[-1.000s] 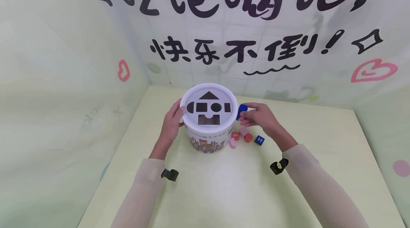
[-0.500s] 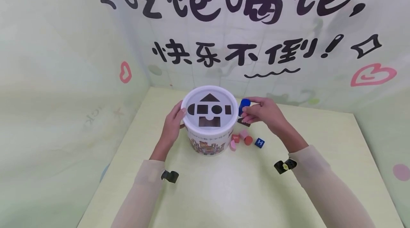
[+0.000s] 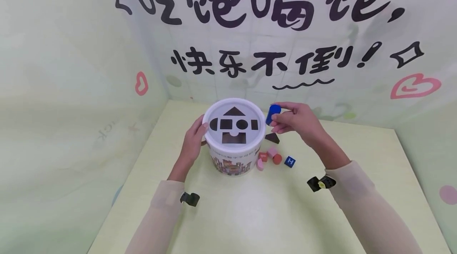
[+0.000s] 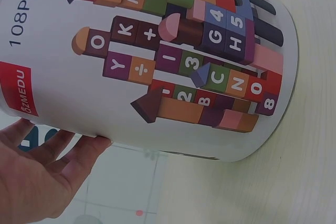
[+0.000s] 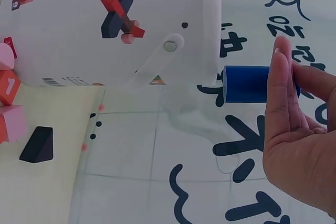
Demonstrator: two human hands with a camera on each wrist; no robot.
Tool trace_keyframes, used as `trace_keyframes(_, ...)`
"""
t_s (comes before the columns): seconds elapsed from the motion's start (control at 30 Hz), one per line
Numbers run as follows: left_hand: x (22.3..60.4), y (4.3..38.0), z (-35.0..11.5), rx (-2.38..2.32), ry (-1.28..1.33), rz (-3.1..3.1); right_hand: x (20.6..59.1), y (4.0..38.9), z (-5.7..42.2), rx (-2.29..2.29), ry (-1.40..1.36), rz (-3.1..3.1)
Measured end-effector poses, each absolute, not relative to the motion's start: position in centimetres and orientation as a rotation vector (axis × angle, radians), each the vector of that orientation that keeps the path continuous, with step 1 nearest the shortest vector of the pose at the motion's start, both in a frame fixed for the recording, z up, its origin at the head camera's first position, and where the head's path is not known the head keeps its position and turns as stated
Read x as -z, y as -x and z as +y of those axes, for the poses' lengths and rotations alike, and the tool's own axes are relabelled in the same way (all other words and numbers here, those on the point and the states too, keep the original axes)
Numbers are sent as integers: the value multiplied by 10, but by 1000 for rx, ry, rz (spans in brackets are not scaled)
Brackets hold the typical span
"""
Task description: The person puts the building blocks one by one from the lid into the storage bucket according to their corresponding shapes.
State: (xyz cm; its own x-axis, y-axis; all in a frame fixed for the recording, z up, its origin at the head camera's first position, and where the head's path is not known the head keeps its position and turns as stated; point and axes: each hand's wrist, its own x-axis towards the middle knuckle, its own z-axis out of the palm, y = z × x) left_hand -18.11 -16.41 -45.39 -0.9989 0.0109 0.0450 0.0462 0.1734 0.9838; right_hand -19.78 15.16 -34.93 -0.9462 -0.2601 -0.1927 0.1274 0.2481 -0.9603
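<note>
A white toy-block bucket (image 3: 233, 162) stands on the table, its lid (image 3: 257, 143) cut with several shaped holes: triangle, half-round, square, round, narrow rectangle and notched rectangle. My left hand (image 3: 192, 143) holds the bucket's left side near the top, thumb at the lid's rim; in the left wrist view the fingers (image 4: 86, 153) lie against the wall. To the right of the lid, my right hand (image 3: 300, 121) pinches a blue cylinder block (image 3: 274, 112) between thumb and fingers. The right wrist view shows the cylinder (image 5: 247, 84) raised above the table.
Right of the bucket lie a dark triangular block (image 3: 273, 138), a red numbered cube (image 3: 263, 156), a pink block (image 3: 272, 152), a red round block (image 3: 277, 159), a pink half-round block (image 3: 260, 164) and a blue lettered cube (image 3: 290, 162). A printed wall (image 3: 221, 83) rises behind.
My right hand has lifted the blue cylinder up and slightly rightward, baring the dark triangular block beneath. The left hand keeps its hold on the bucket; the head view has tilted slightly.
</note>
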Motion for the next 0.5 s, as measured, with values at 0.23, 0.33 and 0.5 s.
trace_keyframes(0.23, 459, 183, -164, 2008, 66, -2367, 346, 198, 144, 1798, 154, 2154)
trace_keyframes(0.33, 458, 182, -164, 2004, 64, -2370, 346, 199, 139, 1800, 163, 2136)
trace_keyframes(0.5, 456, 182, -165, 2013, 57, -2383, 347, 201, 130, 1798, 163, 2115)
